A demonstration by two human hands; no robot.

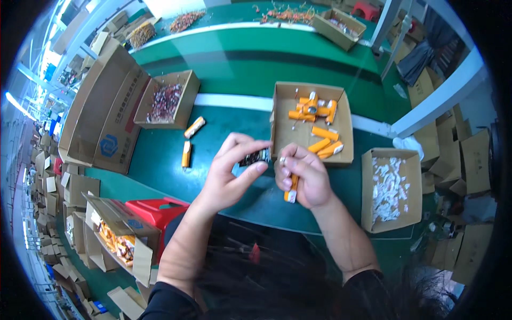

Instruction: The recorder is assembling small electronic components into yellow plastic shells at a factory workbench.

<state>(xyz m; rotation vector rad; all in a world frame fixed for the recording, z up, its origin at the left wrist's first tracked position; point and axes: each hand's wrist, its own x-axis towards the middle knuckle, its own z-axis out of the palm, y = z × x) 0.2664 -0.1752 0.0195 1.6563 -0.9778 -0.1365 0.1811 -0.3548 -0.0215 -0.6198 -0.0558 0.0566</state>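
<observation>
My right hand [308,178] is closed around an orange cylindrical battery [290,195], whose white-marked end points down toward me. At its upper end, thumb and fingertips pinch near something small and pale that I cannot make out. Facing it, my left hand [229,173] has its thumb and forefinger spread apart. Between and behind those fingers shows a small cluster of dark parts [254,158], partly hidden by the hand. Just beyond my right hand stands a shallow cardboard box [288,128] with several orange batteries [320,145] inside. Two more batteries [186,153] lie on the green table left of my hands.
Left of the hands, a box of small reddish wired parts [165,101] stands beside a large carton [101,117]. To the right is a box of white scraps [389,186]. A red stool [154,213] and a carton of orange batteries [114,240] are at lower left.
</observation>
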